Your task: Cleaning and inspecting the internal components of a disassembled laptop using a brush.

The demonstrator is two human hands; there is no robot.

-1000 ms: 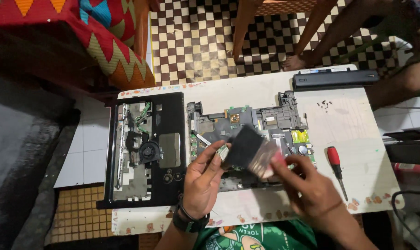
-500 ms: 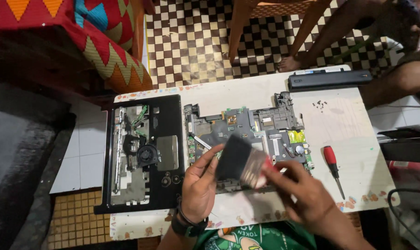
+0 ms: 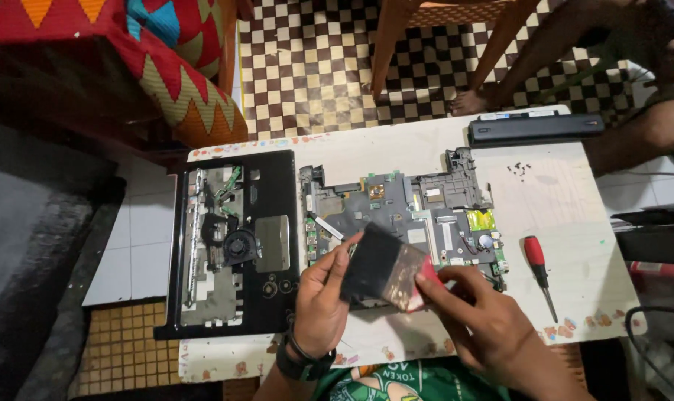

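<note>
Right hand [image 3: 493, 334] grip clenched on a wide paintbrush [image 3: 385, 269], black bristles over the near edge of the bare motherboard [image 3: 404, 215]. Left hand [image 3: 322, 304] open, fingertips touching the bristles' left side. Black laptop shell [image 3: 266, 238] with its fan lies just left of the board. Red-handled screwdriver [image 3: 538, 267] right of it, black battery [image 3: 536, 128] at the tabletop [image 3: 575, 200] far edge.
</note>
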